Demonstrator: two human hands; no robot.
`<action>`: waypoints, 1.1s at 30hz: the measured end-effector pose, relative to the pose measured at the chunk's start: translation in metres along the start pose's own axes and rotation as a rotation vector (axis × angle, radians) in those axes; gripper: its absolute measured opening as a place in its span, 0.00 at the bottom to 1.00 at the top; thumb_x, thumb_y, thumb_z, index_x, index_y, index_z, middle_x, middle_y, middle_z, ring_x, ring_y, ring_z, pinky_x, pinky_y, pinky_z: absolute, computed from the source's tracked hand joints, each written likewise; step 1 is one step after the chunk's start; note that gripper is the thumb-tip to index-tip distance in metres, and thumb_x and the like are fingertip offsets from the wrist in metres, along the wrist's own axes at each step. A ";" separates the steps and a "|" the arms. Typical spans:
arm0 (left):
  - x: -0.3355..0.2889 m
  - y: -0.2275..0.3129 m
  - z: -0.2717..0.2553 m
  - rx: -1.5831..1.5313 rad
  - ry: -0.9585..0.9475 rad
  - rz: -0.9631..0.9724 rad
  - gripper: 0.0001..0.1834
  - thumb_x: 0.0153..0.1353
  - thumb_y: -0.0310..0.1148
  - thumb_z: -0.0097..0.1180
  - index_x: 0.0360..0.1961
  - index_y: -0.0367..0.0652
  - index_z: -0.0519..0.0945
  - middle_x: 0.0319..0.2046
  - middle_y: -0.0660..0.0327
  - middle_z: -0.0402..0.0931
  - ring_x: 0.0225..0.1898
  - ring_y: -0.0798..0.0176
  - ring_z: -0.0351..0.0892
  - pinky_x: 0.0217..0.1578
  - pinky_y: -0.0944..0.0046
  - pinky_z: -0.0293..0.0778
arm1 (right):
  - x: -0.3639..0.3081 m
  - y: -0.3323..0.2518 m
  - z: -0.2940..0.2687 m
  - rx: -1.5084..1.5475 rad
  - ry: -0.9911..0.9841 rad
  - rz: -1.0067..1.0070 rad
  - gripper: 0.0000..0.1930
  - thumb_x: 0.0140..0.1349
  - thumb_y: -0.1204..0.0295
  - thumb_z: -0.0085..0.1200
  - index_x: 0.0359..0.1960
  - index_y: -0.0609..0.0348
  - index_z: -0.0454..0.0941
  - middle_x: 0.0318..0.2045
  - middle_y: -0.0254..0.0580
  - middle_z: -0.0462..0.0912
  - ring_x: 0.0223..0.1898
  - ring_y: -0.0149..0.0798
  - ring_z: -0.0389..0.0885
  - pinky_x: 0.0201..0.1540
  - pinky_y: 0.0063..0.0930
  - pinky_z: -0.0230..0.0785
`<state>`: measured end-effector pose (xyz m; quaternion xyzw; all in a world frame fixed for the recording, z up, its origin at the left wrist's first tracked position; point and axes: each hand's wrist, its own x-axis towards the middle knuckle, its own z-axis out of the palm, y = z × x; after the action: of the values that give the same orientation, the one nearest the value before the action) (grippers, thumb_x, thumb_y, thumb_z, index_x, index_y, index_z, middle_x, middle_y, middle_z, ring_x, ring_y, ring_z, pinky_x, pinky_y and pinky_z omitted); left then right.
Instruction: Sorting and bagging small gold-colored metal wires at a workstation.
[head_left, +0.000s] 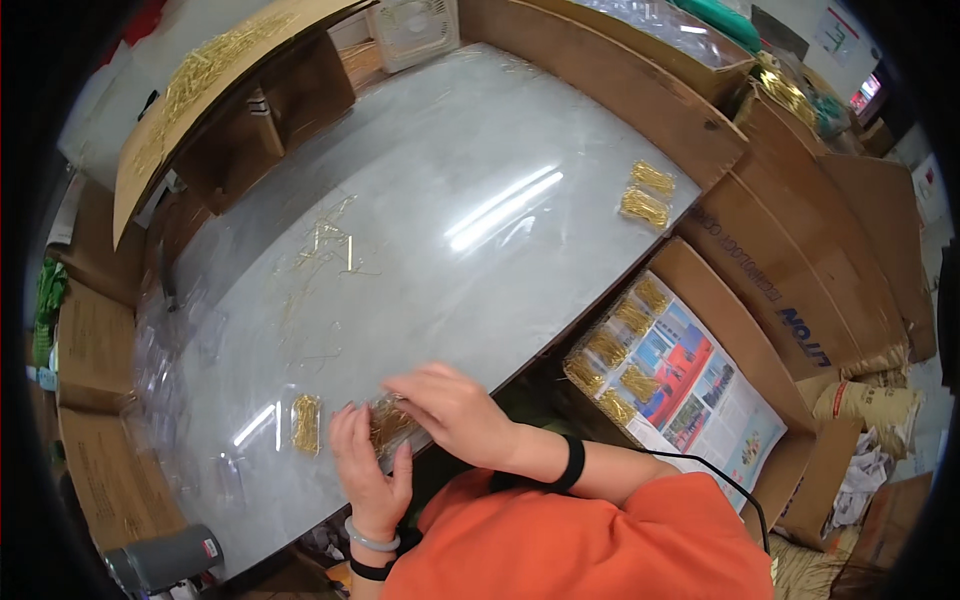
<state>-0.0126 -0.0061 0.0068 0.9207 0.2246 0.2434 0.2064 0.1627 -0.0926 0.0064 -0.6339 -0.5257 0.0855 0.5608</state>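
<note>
At the table's near edge, a small clear pack of thin gold wire pieces lies between my two hands. My left hand holds it from the left, fingers along its side and thumb at the near end. From the right, my right hand reaches over the pack with bent fingers closed at its far end; the fingertips partly hide it. Just left of my left hand, another clear pack with gold wire pieces lies flat. Further up the table are loose gold wire pieces.
Clear empty packs pile along the left of the grey table. Two filled packs lie at its right corner. Below, a cardboard box holds several packs on printed paper. A cardboard shelf stands far left, a grey cylinder near left.
</note>
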 end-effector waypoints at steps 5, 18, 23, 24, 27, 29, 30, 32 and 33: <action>0.001 0.000 -0.001 0.025 0.020 0.030 0.35 0.60 0.36 0.65 0.66 0.31 0.69 0.61 0.41 0.70 0.66 0.35 0.65 0.68 0.40 0.60 | -0.015 -0.012 -0.012 -0.125 0.057 0.094 0.12 0.63 0.75 0.61 0.48 0.61 0.80 0.44 0.49 0.82 0.46 0.54 0.80 0.51 0.43 0.74; 0.000 0.002 -0.003 -0.053 0.098 0.071 0.32 0.53 0.37 0.73 0.58 0.38 0.77 0.53 0.51 0.72 0.59 0.43 0.71 0.59 0.48 0.69 | 0.005 -0.019 -0.020 -0.176 -0.109 0.025 0.08 0.56 0.80 0.65 0.37 0.59 0.82 0.38 0.43 0.80 0.41 0.49 0.76 0.44 0.40 0.72; 0.002 0.004 -0.004 -0.076 0.106 0.058 0.32 0.53 0.38 0.73 0.58 0.37 0.77 0.53 0.51 0.71 0.58 0.43 0.71 0.59 0.49 0.68 | 0.008 -0.017 -0.021 -0.123 -0.147 0.106 0.07 0.59 0.77 0.64 0.39 0.59 0.83 0.35 0.44 0.80 0.34 0.48 0.79 0.37 0.37 0.73; 0.002 0.005 -0.004 -0.080 0.101 0.055 0.32 0.53 0.38 0.73 0.58 0.36 0.77 0.53 0.51 0.71 0.58 0.43 0.70 0.59 0.49 0.68 | 0.009 -0.018 -0.021 -0.097 -0.118 0.167 0.07 0.60 0.77 0.64 0.40 0.59 0.83 0.35 0.44 0.80 0.32 0.48 0.80 0.36 0.37 0.74; 0.003 0.003 -0.003 -0.087 0.094 0.058 0.33 0.54 0.38 0.72 0.58 0.35 0.76 0.54 0.50 0.71 0.58 0.43 0.70 0.59 0.49 0.68 | 0.020 -0.016 -0.016 -0.305 -0.161 0.073 0.05 0.63 0.75 0.64 0.36 0.61 0.81 0.31 0.44 0.79 0.29 0.45 0.79 0.32 0.36 0.72; 0.002 0.002 -0.003 -0.092 0.091 0.059 0.33 0.54 0.38 0.72 0.59 0.34 0.75 0.54 0.50 0.70 0.58 0.43 0.70 0.59 0.49 0.69 | 0.022 -0.016 -0.015 -0.359 -0.217 0.068 0.06 0.64 0.74 0.64 0.35 0.62 0.80 0.30 0.43 0.78 0.29 0.42 0.79 0.32 0.35 0.71; 0.002 0.002 -0.003 -0.098 0.092 0.058 0.33 0.54 0.38 0.72 0.59 0.34 0.75 0.54 0.49 0.70 0.58 0.43 0.70 0.59 0.49 0.69 | 0.023 -0.016 -0.017 -0.346 -0.230 0.077 0.06 0.64 0.74 0.64 0.34 0.62 0.79 0.29 0.43 0.78 0.28 0.42 0.78 0.31 0.34 0.71; 0.001 0.002 -0.003 -0.105 0.094 0.059 0.34 0.55 0.38 0.72 0.59 0.34 0.75 0.55 0.49 0.70 0.58 0.43 0.70 0.59 0.49 0.69 | 0.026 -0.018 -0.022 -0.271 -0.241 0.140 0.07 0.63 0.73 0.64 0.33 0.62 0.79 0.29 0.44 0.78 0.27 0.41 0.78 0.31 0.34 0.70; 0.001 0.002 -0.003 -0.105 0.095 0.058 0.33 0.55 0.38 0.72 0.59 0.34 0.75 0.55 0.49 0.70 0.58 0.43 0.69 0.59 0.49 0.69 | 0.027 -0.019 -0.025 -0.208 -0.241 0.193 0.07 0.63 0.73 0.65 0.33 0.63 0.79 0.29 0.44 0.78 0.27 0.42 0.77 0.31 0.34 0.70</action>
<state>-0.0131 -0.0063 0.0108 0.9023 0.1941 0.3041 0.2361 0.1808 -0.0909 0.0429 -0.7209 -0.5320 0.1594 0.4146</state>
